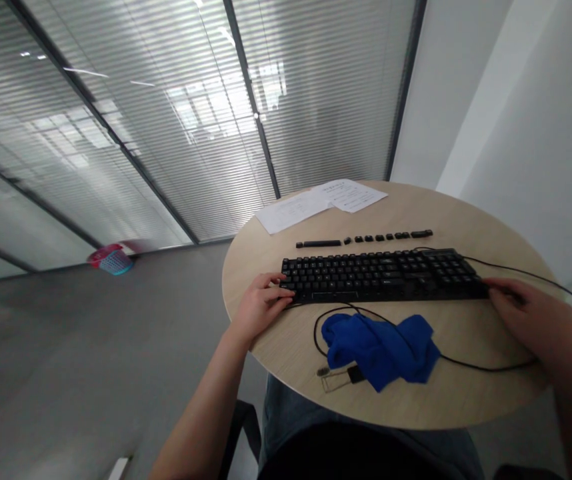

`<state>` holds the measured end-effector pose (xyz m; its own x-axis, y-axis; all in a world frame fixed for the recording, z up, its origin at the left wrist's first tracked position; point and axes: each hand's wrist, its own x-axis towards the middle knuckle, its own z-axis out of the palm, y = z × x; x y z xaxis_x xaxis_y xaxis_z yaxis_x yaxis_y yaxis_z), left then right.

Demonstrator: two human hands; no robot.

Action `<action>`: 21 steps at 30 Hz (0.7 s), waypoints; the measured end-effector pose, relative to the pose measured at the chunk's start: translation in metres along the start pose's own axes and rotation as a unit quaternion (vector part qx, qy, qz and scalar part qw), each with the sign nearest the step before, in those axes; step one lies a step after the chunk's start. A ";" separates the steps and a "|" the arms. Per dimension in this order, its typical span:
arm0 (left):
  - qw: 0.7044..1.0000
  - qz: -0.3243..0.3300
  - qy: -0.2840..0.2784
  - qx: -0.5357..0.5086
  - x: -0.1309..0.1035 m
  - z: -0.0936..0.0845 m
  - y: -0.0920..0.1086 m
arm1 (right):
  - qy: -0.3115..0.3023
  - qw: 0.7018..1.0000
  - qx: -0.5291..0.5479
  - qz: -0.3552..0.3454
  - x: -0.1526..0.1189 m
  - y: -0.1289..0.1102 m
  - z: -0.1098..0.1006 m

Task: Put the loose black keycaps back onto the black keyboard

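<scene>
A black keyboard point(346, 273) lies on the round wooden table, with several keys gone from its bottom row. My left hand point(261, 307) grips its left end, fingertips over the corner keys. At the opposite end, my right hand point(526, 307) pinches the lower right corner between thumb and fingers. Behind the keyboard, loose black keycaps point(379, 238) lie in a row, including a long space bar point(321, 244). A crumpled blue cloth point(386, 347) sits in front, and a black binder clip point(355, 374) is partly under it.
Black cable point(486, 368) loops around the cloth and past my right hand. Printed papers point(321, 201) lie at the table's point(466, 220) far edge. A white wall point(541, 120) stands to the right, and a red and blue basket point(115, 260) is on the floor at left.
</scene>
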<state>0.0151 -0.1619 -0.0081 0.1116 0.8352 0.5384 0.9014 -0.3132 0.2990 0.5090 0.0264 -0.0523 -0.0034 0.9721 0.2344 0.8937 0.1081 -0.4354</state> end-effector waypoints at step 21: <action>0.995 0.051 -0.008 0.087 0.002 -0.004 0.014 | -0.002 1.000 -0.005 -0.006 -0.001 0.000 0.002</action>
<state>0.0262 -0.1668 0.0003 0.2124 0.8108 0.5453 0.9434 -0.3157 0.1019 0.5085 0.0261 -0.0544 -0.0162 0.9714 0.2367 0.8983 0.1181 -0.4232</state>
